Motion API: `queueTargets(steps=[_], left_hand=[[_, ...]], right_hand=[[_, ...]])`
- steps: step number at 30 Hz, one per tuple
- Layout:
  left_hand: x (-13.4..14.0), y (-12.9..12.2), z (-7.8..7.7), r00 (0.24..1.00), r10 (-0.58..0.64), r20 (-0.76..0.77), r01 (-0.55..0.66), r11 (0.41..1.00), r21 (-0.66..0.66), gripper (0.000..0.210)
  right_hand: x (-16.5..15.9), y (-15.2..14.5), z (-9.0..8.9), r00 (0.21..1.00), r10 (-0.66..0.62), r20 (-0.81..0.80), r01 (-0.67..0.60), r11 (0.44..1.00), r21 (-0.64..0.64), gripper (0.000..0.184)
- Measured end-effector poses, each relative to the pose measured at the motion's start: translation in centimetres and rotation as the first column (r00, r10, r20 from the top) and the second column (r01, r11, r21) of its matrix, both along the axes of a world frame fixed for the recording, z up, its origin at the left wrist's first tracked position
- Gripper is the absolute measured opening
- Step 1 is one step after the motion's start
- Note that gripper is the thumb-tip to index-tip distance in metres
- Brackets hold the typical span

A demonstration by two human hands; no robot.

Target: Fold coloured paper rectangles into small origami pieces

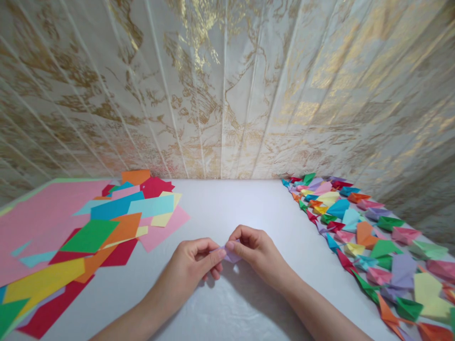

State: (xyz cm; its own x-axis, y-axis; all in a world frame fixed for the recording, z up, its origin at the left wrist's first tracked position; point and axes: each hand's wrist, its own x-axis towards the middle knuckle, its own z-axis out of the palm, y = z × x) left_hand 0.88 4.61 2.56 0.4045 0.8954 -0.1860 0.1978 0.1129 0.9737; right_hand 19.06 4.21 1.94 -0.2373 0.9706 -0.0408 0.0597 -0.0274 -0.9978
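A small piece of folded lilac paper [232, 256] is pinched between my two hands, just above the white table. My left hand [199, 258] grips its left end between thumb and index finger, the other fingers curled beneath. On the other side my right hand [254, 248] pinches its upper right part, thumb against bent index finger. Fingers cover much of the paper, so its full shape cannot be made out.
Loose coloured paper sheets [90, 235] overlap on the left of the white table [209, 208]. Rows of folded paper pieces [387, 251], several boat-like, fill the right side. A white curtain with gold patterns [213, 94] hangs behind the table's far edge.
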Motion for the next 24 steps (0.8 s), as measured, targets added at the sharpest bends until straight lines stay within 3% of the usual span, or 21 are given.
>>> queueTargets(steps=[4,6,8,10,12,14,18,24], left_hand=[[0.2,0.2,0.1,0.998,-0.017,0.061,0.021,0.998,-0.061,0.042],[0.2,0.3,0.2,0.996,0.007,0.084,0.004,0.993,-0.121,0.042],[0.0,0.3,0.3,0.993,0.039,0.111,-0.017,0.982,-0.191,0.041],[-0.2,0.4,0.4,0.988,0.057,0.144,-0.021,0.972,-0.235,0.040],[-0.3,0.4,0.5,0.984,0.055,0.172,-0.009,0.967,-0.256,0.038],[-0.3,0.4,0.4,0.981,0.045,0.190,0.007,0.964,-0.266,0.037],[-0.2,0.2,0.2,0.983,0.029,0.180,0.018,0.967,-0.253,0.038],[0.0,0.2,0.2,0.984,-0.003,0.179,0.046,0.970,-0.238,0.040]], right_hand=[[0.4,0.1,-0.1,0.996,0.001,0.085,-0.004,0.999,0.033,0.031],[0.6,0.0,0.3,0.983,-0.020,0.182,-0.012,0.984,0.175,0.023],[0.7,-0.3,0.7,0.950,-0.033,0.312,-0.106,0.903,0.416,0.015],[0.6,-0.6,1.1,0.893,-0.046,0.447,-0.254,0.768,0.587,0.019],[0.5,-0.9,1.2,0.838,-0.104,0.535,-0.330,0.684,0.650,0.021],[0.4,-1.1,1.0,0.810,-0.174,0.560,-0.330,0.653,0.681,0.020],[0.1,-1.1,0.8,0.837,-0.195,0.512,-0.271,0.665,0.696,0.013],[-0.2,-0.9,0.5,0.923,-0.111,0.368,-0.151,0.775,0.614,0.011]])
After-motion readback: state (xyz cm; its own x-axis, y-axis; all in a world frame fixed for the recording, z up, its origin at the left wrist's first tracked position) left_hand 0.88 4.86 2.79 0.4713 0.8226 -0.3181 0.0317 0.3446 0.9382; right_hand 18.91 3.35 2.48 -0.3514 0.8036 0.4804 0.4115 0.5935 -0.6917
